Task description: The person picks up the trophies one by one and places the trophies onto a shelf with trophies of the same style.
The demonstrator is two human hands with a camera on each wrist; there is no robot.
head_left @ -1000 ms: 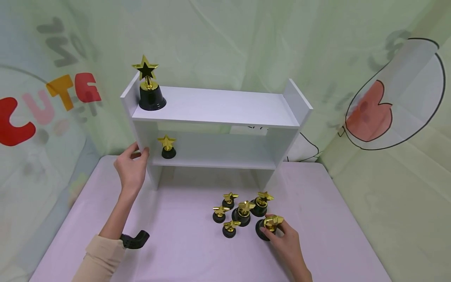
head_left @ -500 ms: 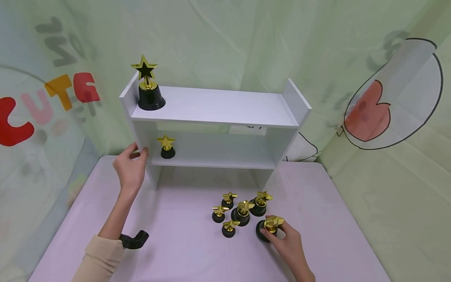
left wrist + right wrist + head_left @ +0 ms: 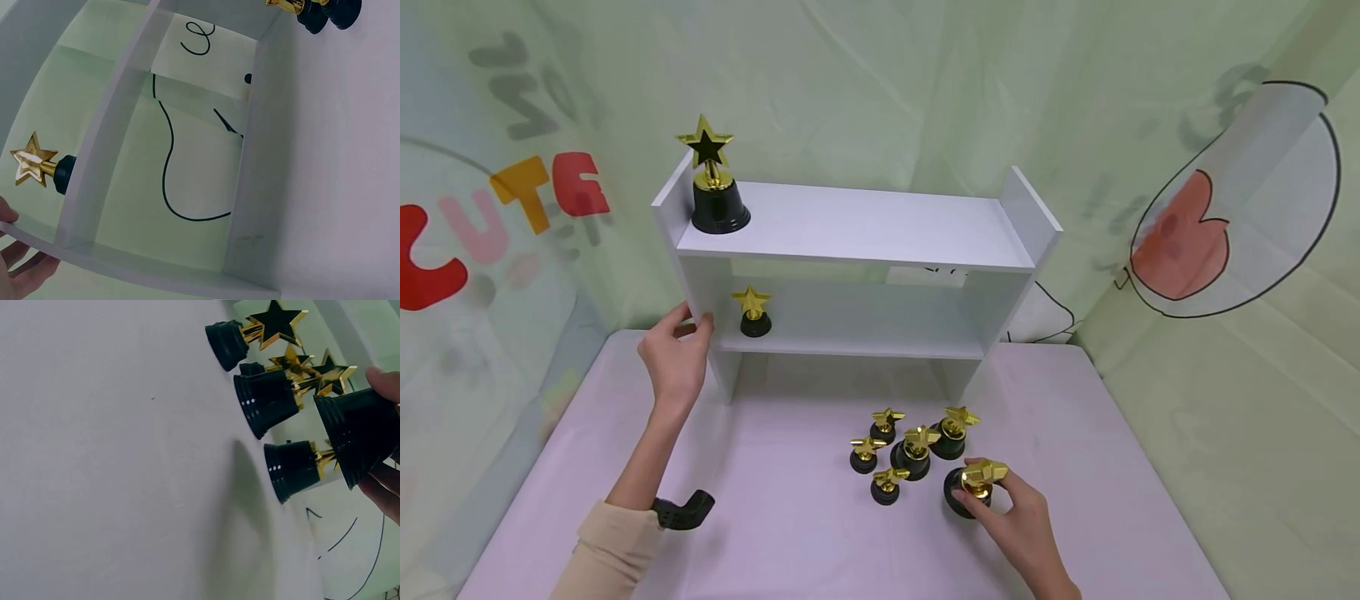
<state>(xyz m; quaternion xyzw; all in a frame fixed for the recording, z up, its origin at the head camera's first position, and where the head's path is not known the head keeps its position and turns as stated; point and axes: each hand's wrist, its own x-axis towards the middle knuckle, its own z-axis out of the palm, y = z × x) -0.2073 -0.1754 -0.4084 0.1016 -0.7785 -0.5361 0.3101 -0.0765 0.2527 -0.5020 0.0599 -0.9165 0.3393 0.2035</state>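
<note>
My left hand grips the left side panel of a white shelf unit, thumb and fingers on either side of its edge. In my right hand is a gold star trophy, pinched around its upper part. The right wrist view shows its black base raised off the table, with a shadow below. Several other trophies, larger and smaller, stand grouped just left of the held one. A large trophy is at the left of the top shelf, and a small trophy sits below on the middle shelf.
The shelf unit stands toward the back of a table with a pale cloth. Light green printed curtains hang behind and at both sides. A black strap device juts out from the left wrist.
My right hand has drawn the held trophy slightly toward the front of the table, away from the group. The left hand keeps its grip on the side panel.
</note>
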